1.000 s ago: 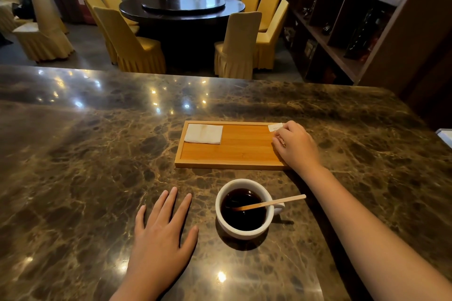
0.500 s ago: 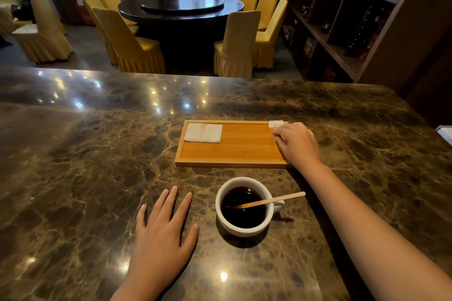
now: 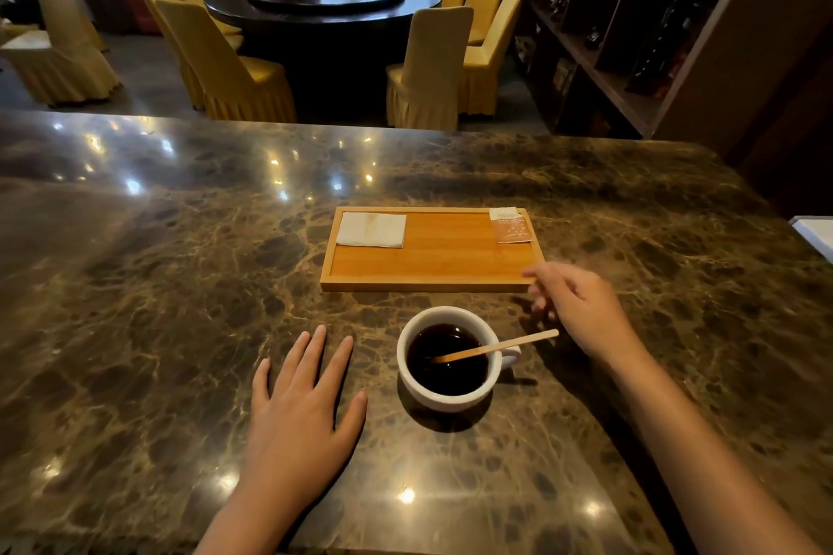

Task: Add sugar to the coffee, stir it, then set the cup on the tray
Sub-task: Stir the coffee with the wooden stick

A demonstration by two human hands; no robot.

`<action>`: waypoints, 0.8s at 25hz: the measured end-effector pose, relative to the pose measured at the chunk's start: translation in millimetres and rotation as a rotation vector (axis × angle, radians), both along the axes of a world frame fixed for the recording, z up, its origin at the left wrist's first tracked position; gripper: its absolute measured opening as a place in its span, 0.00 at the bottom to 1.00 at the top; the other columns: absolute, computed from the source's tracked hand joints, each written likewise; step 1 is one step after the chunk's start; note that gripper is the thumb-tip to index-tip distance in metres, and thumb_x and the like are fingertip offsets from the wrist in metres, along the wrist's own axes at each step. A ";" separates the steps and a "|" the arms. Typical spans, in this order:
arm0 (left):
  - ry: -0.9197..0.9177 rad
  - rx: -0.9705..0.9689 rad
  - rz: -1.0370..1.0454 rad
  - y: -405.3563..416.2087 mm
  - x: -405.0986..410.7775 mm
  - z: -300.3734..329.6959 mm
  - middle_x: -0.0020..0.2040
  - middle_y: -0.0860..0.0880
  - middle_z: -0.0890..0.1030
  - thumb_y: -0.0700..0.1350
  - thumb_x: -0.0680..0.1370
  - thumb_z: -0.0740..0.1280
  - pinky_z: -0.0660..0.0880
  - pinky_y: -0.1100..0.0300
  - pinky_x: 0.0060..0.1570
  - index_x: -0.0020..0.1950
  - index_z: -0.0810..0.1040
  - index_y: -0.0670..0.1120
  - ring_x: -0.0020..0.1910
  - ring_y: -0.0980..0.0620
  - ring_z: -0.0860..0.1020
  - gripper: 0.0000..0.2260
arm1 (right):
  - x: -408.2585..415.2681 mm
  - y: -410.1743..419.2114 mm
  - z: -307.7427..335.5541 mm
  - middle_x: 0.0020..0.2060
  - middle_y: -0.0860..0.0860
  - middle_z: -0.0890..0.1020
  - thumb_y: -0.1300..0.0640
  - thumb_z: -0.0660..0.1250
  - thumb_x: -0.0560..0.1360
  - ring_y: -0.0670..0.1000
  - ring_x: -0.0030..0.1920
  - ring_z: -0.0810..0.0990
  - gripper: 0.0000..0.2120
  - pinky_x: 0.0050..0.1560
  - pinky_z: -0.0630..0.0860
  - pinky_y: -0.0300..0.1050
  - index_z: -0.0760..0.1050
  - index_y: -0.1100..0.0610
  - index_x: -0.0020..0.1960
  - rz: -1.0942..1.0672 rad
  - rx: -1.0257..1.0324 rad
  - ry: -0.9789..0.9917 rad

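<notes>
A white cup [image 3: 450,394] of black coffee stands on the marble counter, with a wooden stir stick [image 3: 500,346] resting in it and pointing right. Behind it lies a wooden tray [image 3: 432,266]. A sugar packet [image 3: 511,226] lies in the tray's far right corner and a folded white napkin [image 3: 372,230] in its far left corner. My right hand [image 3: 581,306] hovers by the tray's near right corner, above the stick's end, fingers loosely curled and holding nothing. My left hand [image 3: 299,406] lies flat on the counter to the left of the cup.
The brown marble counter [image 3: 157,306] stretches wide to the left. Beyond its far edge are a round dark table [image 3: 322,0] with yellow-covered chairs and a dark shelf unit [image 3: 631,23] at the right. A white object [image 3: 816,234] sits at the counter's right edge.
My right hand has left the sugar packet in the tray's far right corner and drawn back toward the cup. The packet is now uncovered. My left hand has stayed flat.
</notes>
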State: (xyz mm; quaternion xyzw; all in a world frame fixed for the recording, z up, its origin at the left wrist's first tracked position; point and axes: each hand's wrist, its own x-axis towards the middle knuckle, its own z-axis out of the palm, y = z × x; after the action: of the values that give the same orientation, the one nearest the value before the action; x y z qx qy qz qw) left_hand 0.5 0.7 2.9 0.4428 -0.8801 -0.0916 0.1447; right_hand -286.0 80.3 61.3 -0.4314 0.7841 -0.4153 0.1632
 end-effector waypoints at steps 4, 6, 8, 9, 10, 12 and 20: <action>-0.009 -0.005 -0.005 -0.2 -0.1 0.7 0.72 0.49 0.54 0.62 0.73 0.46 0.46 0.41 0.67 0.71 0.55 0.55 0.70 0.53 0.47 0.28 | 40.4 37.1 4.6 0.29 0.50 0.81 0.41 0.58 0.75 0.45 0.29 0.77 0.20 0.33 0.74 0.40 0.81 0.54 0.46 0.024 -0.087 -0.432; -0.015 -0.008 -0.008 -0.4 0.0 0.7 0.73 0.48 0.54 0.62 0.73 0.46 0.46 0.41 0.67 0.71 0.55 0.55 0.70 0.53 0.47 0.28 | 54.2 41.7 6.0 0.33 0.50 0.82 0.49 0.66 0.74 0.43 0.31 0.78 0.09 0.33 0.75 0.37 0.81 0.53 0.44 -0.014 -0.140 -0.412; -0.010 -0.014 -0.007 -0.4 -0.3 1.0 0.73 0.47 0.56 0.62 0.73 0.46 0.47 0.41 0.67 0.71 0.56 0.54 0.70 0.52 0.49 0.28 | 63.9 42.5 5.4 0.37 0.52 0.83 0.56 0.71 0.70 0.46 0.35 0.81 0.03 0.36 0.78 0.40 0.81 0.53 0.44 -0.072 -0.192 -0.374; -0.011 -0.016 -0.009 0.1 -0.2 1.1 0.73 0.47 0.56 0.62 0.73 0.46 0.47 0.41 0.67 0.71 0.57 0.54 0.70 0.52 0.49 0.28 | 67.1 42.8 3.3 0.38 0.53 0.84 0.57 0.72 0.69 0.49 0.38 0.82 0.03 0.38 0.79 0.43 0.81 0.52 0.43 -0.103 -0.217 -0.367; -0.013 -0.019 -0.011 0.5 -0.1 1.5 0.72 0.46 0.57 0.62 0.73 0.46 0.47 0.40 0.67 0.71 0.57 0.54 0.71 0.51 0.49 0.28 | 70.1 42.6 2.4 0.38 0.53 0.84 0.58 0.72 0.69 0.52 0.39 0.82 0.03 0.40 0.79 0.46 0.81 0.52 0.42 -0.126 -0.242 -0.364; -0.016 -0.021 -0.014 0.8 -0.2 2.4 0.73 0.46 0.57 0.62 0.73 0.46 0.46 0.41 0.66 0.71 0.57 0.54 0.71 0.51 0.49 0.28 | 74.3 40.3 2.2 0.37 0.53 0.84 0.60 0.71 0.70 0.53 0.40 0.82 0.03 0.41 0.79 0.49 0.82 0.53 0.41 -0.141 -0.292 -0.360; -0.023 -0.022 -0.016 0.9 0.5 2.4 0.73 0.46 0.55 0.62 0.73 0.45 0.44 0.42 0.67 0.72 0.55 0.54 0.71 0.51 0.48 0.28 | 78.2 31.9 23.6 0.40 0.47 0.83 0.60 0.68 0.73 0.44 0.43 0.82 0.09 0.42 0.78 0.36 0.80 0.46 0.44 0.035 -0.241 -0.166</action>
State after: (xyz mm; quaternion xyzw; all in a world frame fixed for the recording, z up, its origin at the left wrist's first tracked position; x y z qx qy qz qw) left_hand 1.0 1.6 5.3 0.4352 -0.8862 -0.0779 0.1385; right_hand -207.8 112.2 84.9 -0.4258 0.7045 -0.5379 0.1817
